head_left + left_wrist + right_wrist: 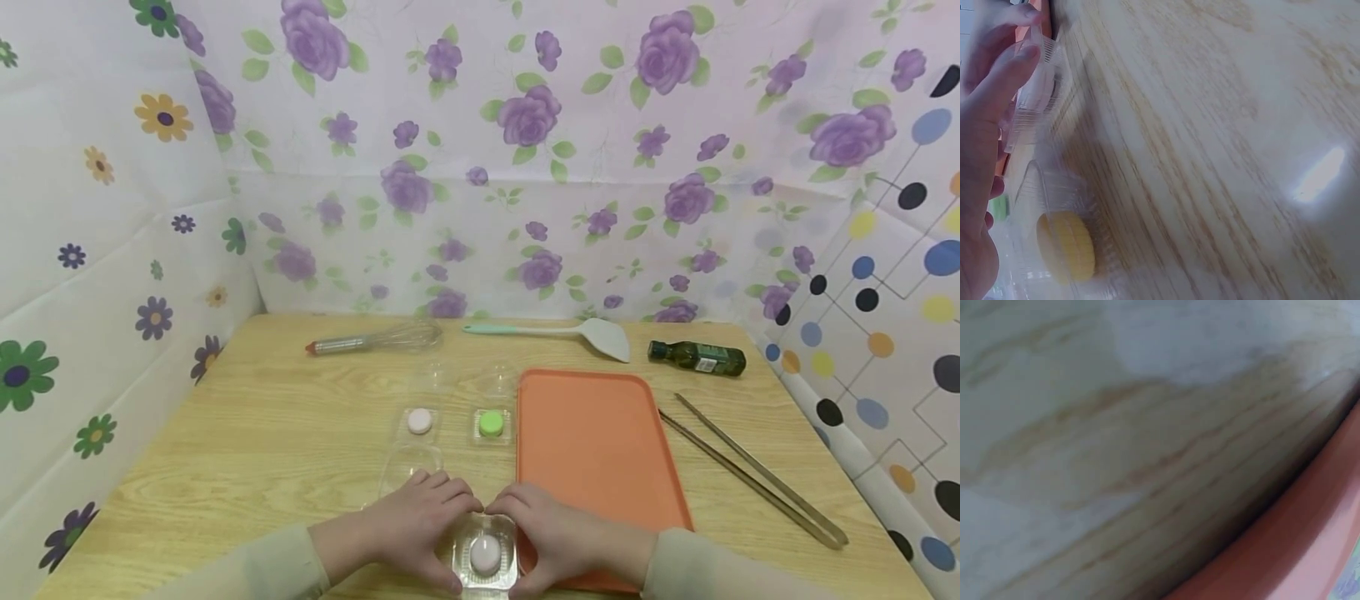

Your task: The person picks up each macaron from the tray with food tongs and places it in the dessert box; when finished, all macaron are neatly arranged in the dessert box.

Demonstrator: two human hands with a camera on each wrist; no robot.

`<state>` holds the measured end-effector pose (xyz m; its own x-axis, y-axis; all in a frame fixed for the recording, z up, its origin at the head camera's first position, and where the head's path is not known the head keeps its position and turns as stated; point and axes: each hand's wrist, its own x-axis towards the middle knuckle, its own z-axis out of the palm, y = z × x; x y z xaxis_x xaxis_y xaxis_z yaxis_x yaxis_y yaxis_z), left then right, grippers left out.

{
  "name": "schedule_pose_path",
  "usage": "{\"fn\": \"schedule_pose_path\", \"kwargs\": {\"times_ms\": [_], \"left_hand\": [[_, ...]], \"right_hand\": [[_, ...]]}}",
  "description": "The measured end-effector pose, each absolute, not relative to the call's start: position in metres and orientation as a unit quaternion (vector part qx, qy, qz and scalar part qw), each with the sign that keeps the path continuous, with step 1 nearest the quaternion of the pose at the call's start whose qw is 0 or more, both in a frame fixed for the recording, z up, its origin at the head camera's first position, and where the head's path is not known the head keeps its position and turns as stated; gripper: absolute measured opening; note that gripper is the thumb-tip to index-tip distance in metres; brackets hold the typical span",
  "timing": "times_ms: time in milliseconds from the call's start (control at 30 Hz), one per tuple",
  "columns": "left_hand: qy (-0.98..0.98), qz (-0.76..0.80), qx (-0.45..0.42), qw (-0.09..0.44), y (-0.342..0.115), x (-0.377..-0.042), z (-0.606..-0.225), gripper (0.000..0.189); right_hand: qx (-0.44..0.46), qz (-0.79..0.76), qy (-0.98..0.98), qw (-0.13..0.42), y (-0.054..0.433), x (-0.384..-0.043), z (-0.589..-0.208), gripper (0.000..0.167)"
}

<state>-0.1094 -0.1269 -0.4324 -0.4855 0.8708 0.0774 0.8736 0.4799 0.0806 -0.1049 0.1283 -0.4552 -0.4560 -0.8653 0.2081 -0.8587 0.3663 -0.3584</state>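
A clear plastic box (461, 573) with a pale pink-white round cake (486, 554) inside is at the near edge of the table. My left hand (416, 527) grips its left side, fingers at the far edge and thumb at the near corner. Opposite, my right hand (558, 533) holds the right side in the same way, over the tray's edge. In the left wrist view, the left thumb (1019, 65) presses on the box's edge. A yellow round cake (1066, 247) in another clear box lies beside the left hand, mostly hidden in the head view.
Open clear boxes hold a pale cake (420, 421) and a green cake (491, 423) farther back. An orange tray (592, 433) lies right of them. Tongs (757, 475) lie at the right. Along the back are a whisk (375, 339), a spatula (600, 336) and a green bottle (697, 357).
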Motion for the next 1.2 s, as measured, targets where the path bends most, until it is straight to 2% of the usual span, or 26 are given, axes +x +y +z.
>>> {"fn": "schedule_pose_path", "kwargs": {"times_ms": [333, 600, 1000, 1200], "left_hand": [[-0.886, -0.084, -0.456, -0.02, -0.134, -0.12, -0.421, 0.085], [-0.91, -0.12, -0.393, -0.049, -0.154, -0.138, -0.417, 0.086], [-0.931, -0.137, -0.336, -0.032, -0.196, -0.159, -0.419, 0.084], [-0.932, -0.15, -0.325, -0.051, -0.214, -0.163, -0.419, 0.077]], "right_hand": [[-0.452, -0.292, 0.839, 0.079, 0.119, -0.118, -0.439, 0.078], [-0.377, -0.325, 0.86, 0.113, 0.099, -0.139, -0.427, 0.083], [-0.333, -0.327, 0.873, 0.144, 0.06, -0.161, -0.429, 0.082], [-0.332, -0.301, 0.883, 0.138, 0.047, -0.165, -0.435, 0.083]]}}
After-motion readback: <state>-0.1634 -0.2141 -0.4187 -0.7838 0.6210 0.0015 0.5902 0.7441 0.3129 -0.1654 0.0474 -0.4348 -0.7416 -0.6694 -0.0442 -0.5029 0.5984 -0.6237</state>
